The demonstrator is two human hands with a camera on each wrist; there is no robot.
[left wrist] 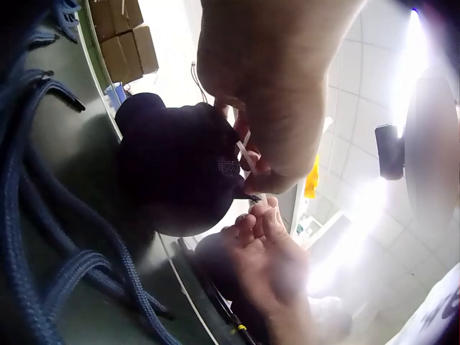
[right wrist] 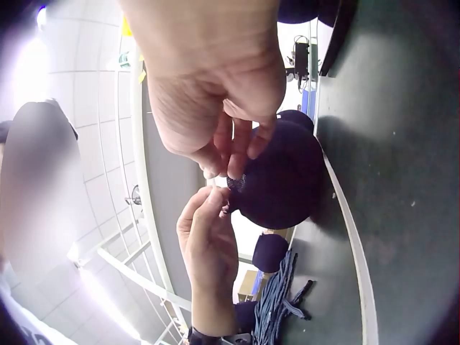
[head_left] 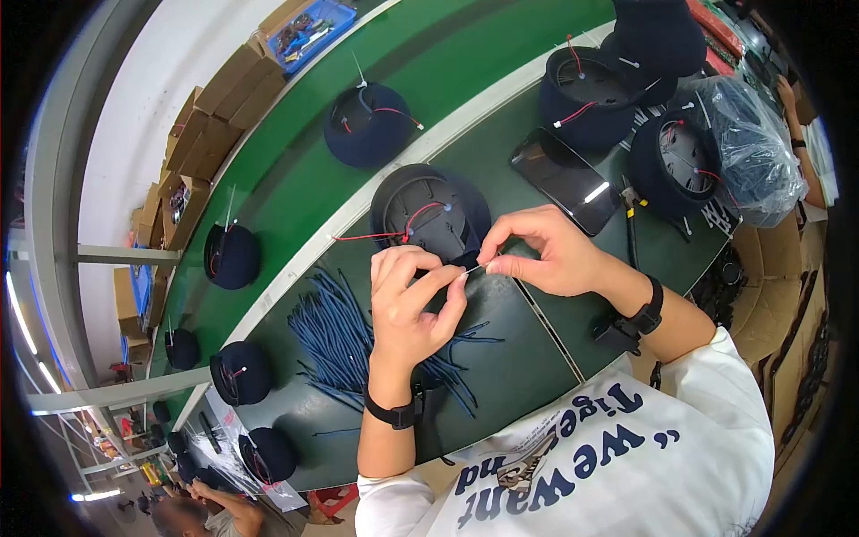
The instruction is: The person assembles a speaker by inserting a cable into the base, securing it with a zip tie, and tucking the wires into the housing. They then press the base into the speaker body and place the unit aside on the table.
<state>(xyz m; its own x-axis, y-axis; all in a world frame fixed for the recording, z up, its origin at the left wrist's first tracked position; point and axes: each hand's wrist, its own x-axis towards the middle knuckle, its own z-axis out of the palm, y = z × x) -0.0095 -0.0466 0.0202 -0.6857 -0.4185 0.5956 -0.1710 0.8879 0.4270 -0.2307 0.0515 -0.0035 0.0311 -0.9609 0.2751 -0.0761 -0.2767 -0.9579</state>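
Observation:
My left hand (head_left: pixel 404 300) and right hand (head_left: pixel 555 255) meet at the near edge of a round, dark navy fabric-covered housing (head_left: pixel 474 201). Fingertips of both pinch a thin white cable tie (head_left: pixel 472 270), which also shows as a pale strip (left wrist: pixel 245 152) in the left wrist view. The housing's hollow black inside faces up, and a red wire (head_left: pixel 367 237) with a small connector trails out over its rim. A pile of blue braided cords (head_left: pixel 327 336) lies beside and beneath my left forearm. Fingers cover part of the tie in both wrist views.
Similar housings stand on the green belt (head_left: pixel 295 192) and at the right, near a clear plastic bag (head_left: pixel 756 152). A dark phone (head_left: pixel 568 179) and yellow-marked cutters (head_left: pixel 632 215) lie right of my hands. Cardboard boxes (head_left: pixel 228 76) line the far side. Other people work nearby.

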